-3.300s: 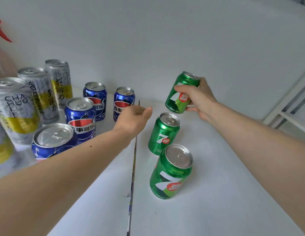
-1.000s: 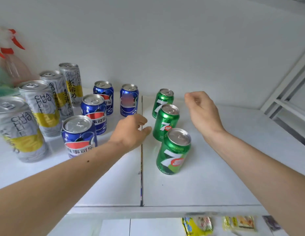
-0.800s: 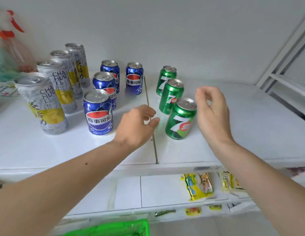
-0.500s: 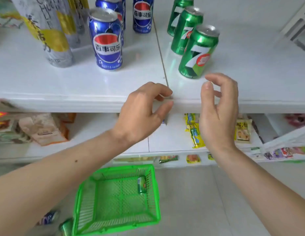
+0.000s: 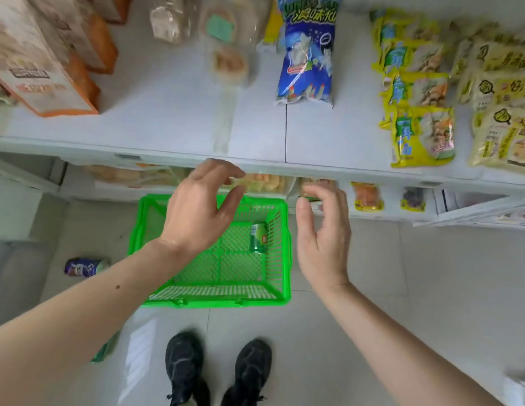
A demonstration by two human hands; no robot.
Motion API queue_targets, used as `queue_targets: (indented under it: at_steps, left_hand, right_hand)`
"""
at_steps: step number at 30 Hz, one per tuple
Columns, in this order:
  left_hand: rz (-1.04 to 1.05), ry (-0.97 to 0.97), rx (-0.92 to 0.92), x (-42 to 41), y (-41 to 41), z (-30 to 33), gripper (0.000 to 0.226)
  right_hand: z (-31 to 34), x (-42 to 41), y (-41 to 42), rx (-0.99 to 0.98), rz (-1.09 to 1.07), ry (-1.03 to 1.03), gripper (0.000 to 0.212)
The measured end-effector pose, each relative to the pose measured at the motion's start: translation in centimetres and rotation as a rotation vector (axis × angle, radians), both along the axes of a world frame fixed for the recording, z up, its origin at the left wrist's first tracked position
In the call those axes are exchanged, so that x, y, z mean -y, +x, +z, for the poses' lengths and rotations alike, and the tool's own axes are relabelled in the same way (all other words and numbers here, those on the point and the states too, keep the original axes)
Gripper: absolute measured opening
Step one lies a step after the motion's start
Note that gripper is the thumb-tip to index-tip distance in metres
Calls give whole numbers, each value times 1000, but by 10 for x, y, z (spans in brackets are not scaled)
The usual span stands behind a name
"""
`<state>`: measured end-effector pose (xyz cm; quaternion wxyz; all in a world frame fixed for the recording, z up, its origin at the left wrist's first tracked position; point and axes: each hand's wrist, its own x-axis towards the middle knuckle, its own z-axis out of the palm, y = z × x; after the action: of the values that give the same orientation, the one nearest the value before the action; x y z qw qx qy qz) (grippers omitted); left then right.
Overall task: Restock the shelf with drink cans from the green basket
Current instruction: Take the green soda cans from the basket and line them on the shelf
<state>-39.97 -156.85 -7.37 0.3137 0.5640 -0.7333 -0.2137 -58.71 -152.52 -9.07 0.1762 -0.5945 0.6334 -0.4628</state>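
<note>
At the left edge of the floor (image 5: 431,288), a blue can (image 5: 84,267) is seen lying on its side, well apart from the green basket (image 5: 214,297). Above it, orange-and-white cartons (image 5: 47,77) are stacked at the left end of the white shelf (image 5: 167,124). The left hand (image 5: 198,212) is held above the basket's near-left part, fingers loosely spread and curled, with nothing gripped. The basket is set on the floor just in front of the shelf's front edge, and a single green can (image 5: 258,238) is seen lying inside it, near the right wall towards the far right corner. A blue snack bag (image 5: 308,54) is laid on the shelf near its middle seam. The right hand (image 5: 324,238) is held just beyond the basket's right rim, opened wide with thumb and fingers apart, and nothing is held. Yellow snack packets (image 5: 419,124) are lined up towards the shelf's right end. Black shoes (image 5: 217,370) are seen on the floor below the basket's near edge.
</note>
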Motion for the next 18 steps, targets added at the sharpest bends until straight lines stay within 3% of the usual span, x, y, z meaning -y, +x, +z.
queue_targets:
  at_steps: [4, 10, 18]
  left_hand:
    - [77, 161, 45, -8, 16, -108, 24]
    - [115, 307, 92, -16, 29, -257, 17]
    - [168, 531, 135, -14, 29, -410, 24]
  right_hand:
    - [-111, -8, 13, 3, -58, 188, 29]
    - [-283, -8, 28, -117, -133, 533, 26]
    - [-423, 25, 35, -199, -156, 894, 59]
